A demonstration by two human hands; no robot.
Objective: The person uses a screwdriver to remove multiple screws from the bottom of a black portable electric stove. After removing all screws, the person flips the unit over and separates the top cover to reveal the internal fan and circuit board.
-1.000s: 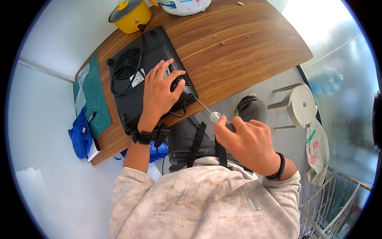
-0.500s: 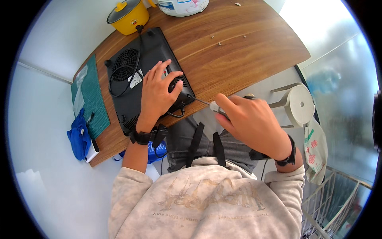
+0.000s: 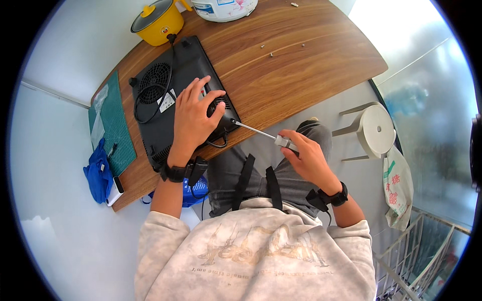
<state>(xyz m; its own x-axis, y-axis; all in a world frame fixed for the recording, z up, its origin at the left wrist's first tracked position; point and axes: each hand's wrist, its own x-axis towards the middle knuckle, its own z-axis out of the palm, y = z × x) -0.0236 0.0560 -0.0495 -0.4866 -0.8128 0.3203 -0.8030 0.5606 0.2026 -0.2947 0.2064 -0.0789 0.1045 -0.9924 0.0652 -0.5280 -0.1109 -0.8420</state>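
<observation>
A black induction cooker [image 3: 201,55] lies bottom side up on the table, its round fan grille and feet showing and its cord looped on top. My left hand [image 3: 193,115] rests on it near the right end with the fingers spread. In my right hand [image 3: 307,159] is a screwdriver [image 3: 258,132], gripped by its pale handle. Its tip meets the cooker's near right corner, at a dark screw hole [image 3: 233,121]. The shaft slants down toward me, beyond the table edge. Whether a screw sits in the hole I cannot tell.
Several small metal bits, perhaps screws [image 3: 271,54], lie on the wooden table [image 3: 321,65]. A yellow pot [image 3: 165,27] and a white appliance [image 3: 223,10] stand at the back. A green cutting mat [image 3: 116,120] and blue cloth [image 3: 99,173] are left; a stool [image 3: 376,130] is right.
My right hand has turned and moved slightly down and right on the screwdriver, showing more of the shaft and handle. My left hand stays on the cooker. The whole view has shifted slightly.
</observation>
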